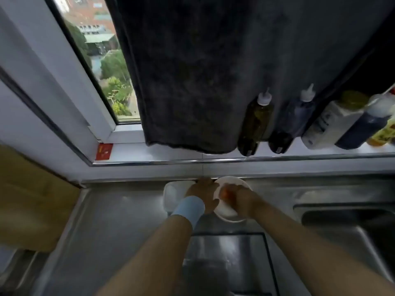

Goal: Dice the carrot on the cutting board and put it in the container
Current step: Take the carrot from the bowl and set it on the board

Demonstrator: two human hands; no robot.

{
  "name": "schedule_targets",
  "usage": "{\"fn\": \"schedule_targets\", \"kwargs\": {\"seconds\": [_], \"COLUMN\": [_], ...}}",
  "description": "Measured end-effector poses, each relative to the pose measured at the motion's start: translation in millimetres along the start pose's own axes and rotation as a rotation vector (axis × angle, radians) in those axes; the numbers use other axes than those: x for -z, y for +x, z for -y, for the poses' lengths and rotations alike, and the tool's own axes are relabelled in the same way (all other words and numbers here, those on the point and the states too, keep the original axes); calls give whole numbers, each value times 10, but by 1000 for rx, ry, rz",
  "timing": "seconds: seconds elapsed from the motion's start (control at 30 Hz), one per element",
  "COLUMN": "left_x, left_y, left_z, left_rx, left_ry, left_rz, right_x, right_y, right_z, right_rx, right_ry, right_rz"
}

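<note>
Home kitchen, pretty clearly: a stainless steel surface (119, 221) with a sink (352, 227) set in at its right edge, and squeeze bottles (255, 122) of oil and sauces lined up on the windowsill (171, 151) behind it.

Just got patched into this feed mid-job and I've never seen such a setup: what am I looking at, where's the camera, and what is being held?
There is no machine: a person works bare-handed, and the one picture comes from a camera on their head, looking forward and down. Both arms reach to the back of a steel counter. The right hand holds an orange bit, apparently a carrot piece, over a white bowl. The left hand, with a blue wristband, is at the bowl's left rim; blur hides its grip. A white container stands just left of the bowl, a sink lies to the right, and bottles stand on the sill.
</note>
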State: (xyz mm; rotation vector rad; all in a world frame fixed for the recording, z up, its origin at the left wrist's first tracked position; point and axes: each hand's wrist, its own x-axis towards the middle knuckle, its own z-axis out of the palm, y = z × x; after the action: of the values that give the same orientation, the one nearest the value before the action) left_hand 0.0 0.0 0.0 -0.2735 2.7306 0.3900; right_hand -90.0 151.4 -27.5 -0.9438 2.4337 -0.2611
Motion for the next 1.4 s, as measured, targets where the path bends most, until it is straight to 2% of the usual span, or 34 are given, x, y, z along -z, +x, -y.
{"fn": "schedule_targets", "kwargs": {"seconds": [0.17, 0.3, 0.4, 0.5, 0.6, 0.77, 0.93, 1.03, 1.13, 1.27, 1.4], "left_x": [-126, -133, -112, -92, -46, 87, -63, -268, -522, -754, -876], "left_y": [80, 29, -37, -152, -275, -743, -1286, -1553, -1774, -2070, -2317], "left_z": [18, -2, -24, -21, -32, -153, -18, 105, 242, 385, 489], "left_rx": [30, 31, 42, 49, 87, 111, 108, 124, 215, 328, 319], "left_ry": [35, 17, -7, -51, -266, -675, -725, -764, -849, -909, -936], "left_rz": [11, -27, -34, -47, -79, -170, -95, -20, -9, -45, -55], "right_x": [-167, -252, -236, -166, -72, -53, -287, -499, -689, -988, -1265], "right_y": [124, 172, 125, 23, -137, -589, -1056, -1258, -1445, -1651, -1861], "right_z": [-10, -8, 43, 96, 199, 441, 735, 881, 961, 778, 657], "right_rx": [-74, -145, -191, -187, -114, 126, 202, 222, 174, 45, -55], "right_ry": [-39, -157, -51, 17, 94, 350, 372, 344, 303, -108, -192], "right_rz": [-133, -6, 30, -25, -112, -142, -128, -52, 31, 123, 160]}}
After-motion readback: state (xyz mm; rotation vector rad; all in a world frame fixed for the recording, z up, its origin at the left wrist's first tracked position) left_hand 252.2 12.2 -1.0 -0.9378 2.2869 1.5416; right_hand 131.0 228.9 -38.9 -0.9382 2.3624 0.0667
